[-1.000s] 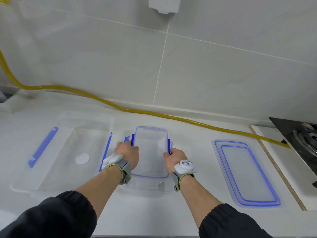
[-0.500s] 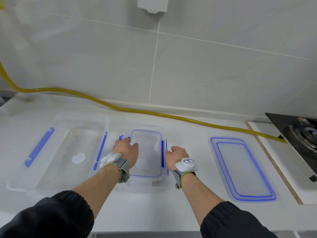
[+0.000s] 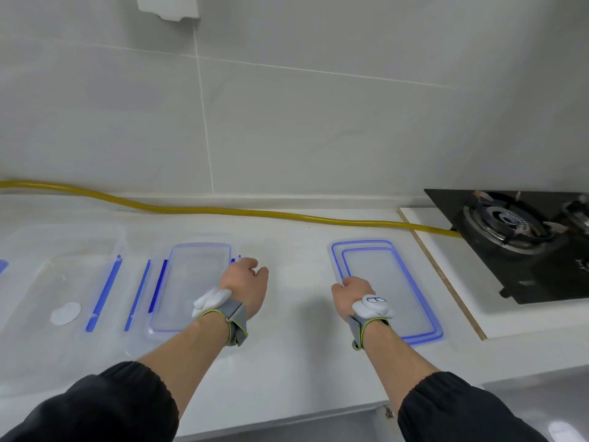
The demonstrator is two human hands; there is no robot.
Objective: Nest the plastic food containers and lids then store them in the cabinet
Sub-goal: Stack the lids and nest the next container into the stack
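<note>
Left hand (image 3: 245, 280): our forearm reaches forward from the lower left, bare from a pushed-up black sleeve (image 3: 95, 406) to the wrist; back of the hand faces up, fingers curled loosely downward, thumb side toward the centre. We wear a grey strap with a white device (image 3: 212, 301) on this wrist

Right hand (image 3: 352, 293): our forearm extends from the lower right, likewise bare below its black sleeve (image 3: 452, 409); knuckles up, fingers bent under and forward, their tips hidden from us. A second grey strap carries a white device (image 3: 373, 306) on top of the wrist

Both hands lie low, well apart, roughly level with one another
</note>
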